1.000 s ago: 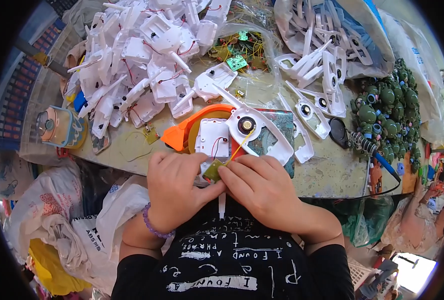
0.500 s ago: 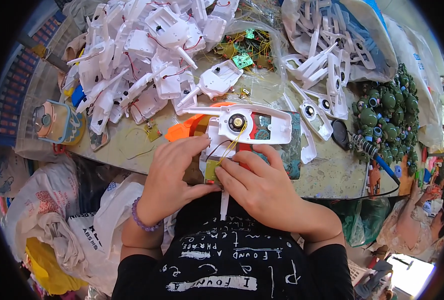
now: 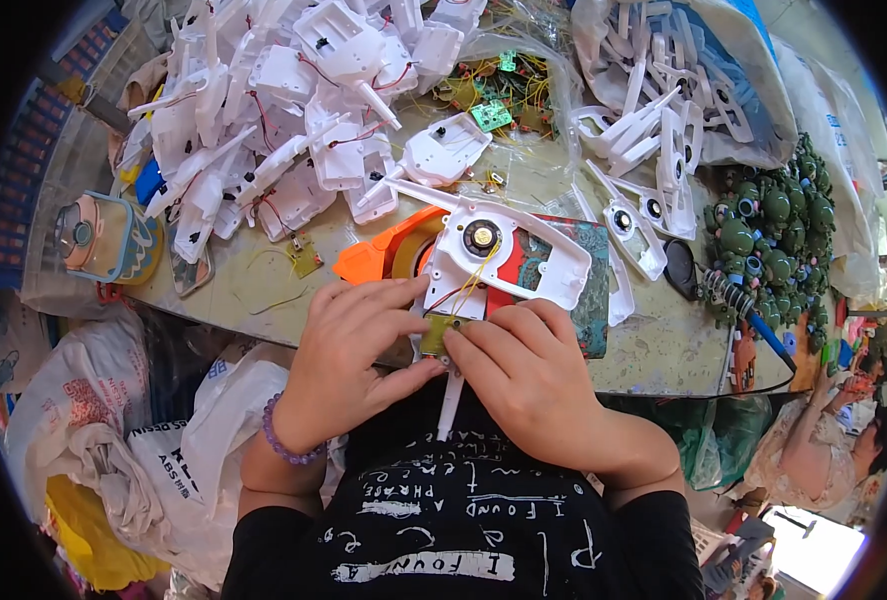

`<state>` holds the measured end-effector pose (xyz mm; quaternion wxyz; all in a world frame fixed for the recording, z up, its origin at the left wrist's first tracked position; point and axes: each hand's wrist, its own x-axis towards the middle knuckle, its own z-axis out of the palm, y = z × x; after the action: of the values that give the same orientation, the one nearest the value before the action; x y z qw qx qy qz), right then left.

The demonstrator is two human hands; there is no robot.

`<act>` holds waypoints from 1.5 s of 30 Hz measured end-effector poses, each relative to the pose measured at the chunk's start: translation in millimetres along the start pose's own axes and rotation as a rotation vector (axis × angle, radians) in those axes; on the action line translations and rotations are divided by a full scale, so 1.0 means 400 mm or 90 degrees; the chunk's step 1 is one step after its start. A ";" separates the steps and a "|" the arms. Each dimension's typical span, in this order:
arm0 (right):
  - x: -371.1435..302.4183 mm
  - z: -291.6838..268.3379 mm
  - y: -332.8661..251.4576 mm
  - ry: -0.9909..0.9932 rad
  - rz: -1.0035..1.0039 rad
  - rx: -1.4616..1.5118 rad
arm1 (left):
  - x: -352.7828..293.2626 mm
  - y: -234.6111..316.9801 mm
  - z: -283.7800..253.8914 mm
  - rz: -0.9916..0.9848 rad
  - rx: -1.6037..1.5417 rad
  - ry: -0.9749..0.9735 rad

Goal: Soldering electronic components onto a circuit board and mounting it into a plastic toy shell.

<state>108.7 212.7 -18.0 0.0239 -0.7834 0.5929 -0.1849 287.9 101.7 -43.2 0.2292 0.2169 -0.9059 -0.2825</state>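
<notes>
A small green-yellow circuit board [image 3: 438, 336] lies between my hands over a white plastic shell half whose narrow handle [image 3: 449, 408] points toward me. My left hand [image 3: 359, 350] has its index finger and thumb on the board's left side. The fingers of my right hand [image 3: 524, 365] are curled against its right edge; the right thumb is hidden. Thin yellow and red wires [image 3: 474, 275] run up from the board. Just beyond it, a second white shell half [image 3: 544, 262] lies tilted, with a round black speaker [image 3: 482, 238] set in it.
White shells with red wires [image 3: 304, 110] are heaped at the far left. Beyond sits a bag of wired circuit boards [image 3: 492, 115]. A soldering iron [image 3: 764, 330] rests at right, near dark green figures [image 3: 774, 230]. An orange tape dispenser [image 3: 379, 255] stands behind my left hand.
The speaker shell half has turned clockwise, its right end now lower. My left index finger has come down onto the board, and the board now sits slightly higher and flatter.
</notes>
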 end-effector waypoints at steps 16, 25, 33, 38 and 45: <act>-0.001 0.042 -0.002 0.171 0.095 0.068 | 0.002 -0.006 0.001 0.049 0.032 0.005; -0.001 0.033 -0.011 0.117 0.115 0.056 | 0.002 -0.003 0.001 0.055 0.022 -0.009; -0.005 0.020 -0.003 0.076 0.113 0.074 | 0.001 0.002 -0.004 0.042 0.006 -0.032; -0.006 0.023 0.003 0.071 0.107 0.074 | -0.069 -0.001 0.019 -0.132 -0.110 0.125; -0.007 0.023 0.000 0.094 0.086 0.076 | -0.089 0.019 0.100 -0.513 -0.899 -0.184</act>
<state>111.2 213.6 -27.2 0.0394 -0.7231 0.6323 -0.2750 292.9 142.4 -78.6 0.0737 0.2916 -0.3886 -0.8709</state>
